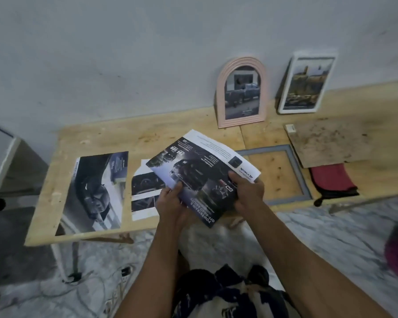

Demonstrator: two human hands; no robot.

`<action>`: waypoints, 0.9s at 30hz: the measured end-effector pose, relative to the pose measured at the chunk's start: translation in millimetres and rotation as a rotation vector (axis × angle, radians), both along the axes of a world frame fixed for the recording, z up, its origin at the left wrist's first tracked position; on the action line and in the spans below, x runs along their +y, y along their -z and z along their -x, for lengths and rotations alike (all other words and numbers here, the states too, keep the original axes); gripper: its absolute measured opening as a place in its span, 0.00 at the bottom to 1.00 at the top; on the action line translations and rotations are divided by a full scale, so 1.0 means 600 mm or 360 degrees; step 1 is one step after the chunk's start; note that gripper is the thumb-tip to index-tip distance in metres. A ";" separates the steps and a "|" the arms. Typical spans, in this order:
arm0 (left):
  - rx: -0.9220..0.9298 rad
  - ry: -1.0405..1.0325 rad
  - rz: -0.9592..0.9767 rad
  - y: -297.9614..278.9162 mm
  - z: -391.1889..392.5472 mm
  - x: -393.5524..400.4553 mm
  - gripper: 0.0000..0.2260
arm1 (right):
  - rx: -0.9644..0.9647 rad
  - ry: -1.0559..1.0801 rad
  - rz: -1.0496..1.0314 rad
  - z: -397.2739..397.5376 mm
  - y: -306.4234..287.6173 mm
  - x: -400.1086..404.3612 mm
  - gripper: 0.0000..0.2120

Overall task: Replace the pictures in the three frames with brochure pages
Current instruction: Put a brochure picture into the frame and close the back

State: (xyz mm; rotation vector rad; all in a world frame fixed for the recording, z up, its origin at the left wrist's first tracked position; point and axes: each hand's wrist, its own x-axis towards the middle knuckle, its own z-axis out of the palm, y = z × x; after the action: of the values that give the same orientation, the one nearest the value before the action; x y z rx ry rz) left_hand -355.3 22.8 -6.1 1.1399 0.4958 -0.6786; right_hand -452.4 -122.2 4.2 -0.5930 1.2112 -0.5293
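Brochure page (pixel 200 177) sits above the table's (pixel 97 138) near edge, pinched at its lower corners by my left hand (pixel 170 200) and right hand (pixel 248 191), so I should keep both grips light and align it over the empty grey frame (pixel 296 171).

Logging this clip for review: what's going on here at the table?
A person holds a brochure page in both hands, left hand and right hand, over a wooden table. The pink arched frame and white frame lean against the wall with pictures in. A grey frame lies flat, empty, its backing board beside it.
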 end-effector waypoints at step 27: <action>-0.0343 0.0755 -0.1163 0.049 0.093 -0.159 0.14 | 0.0936 -0.1047 0.0799 0.212 0.041 -0.319 0.17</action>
State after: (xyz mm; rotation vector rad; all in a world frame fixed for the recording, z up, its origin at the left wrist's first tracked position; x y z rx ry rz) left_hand -410.8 -72.8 -35.2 2.0373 0.2870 -0.7907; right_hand -579.3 -313.3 -20.1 -1.5891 1.3281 -0.0785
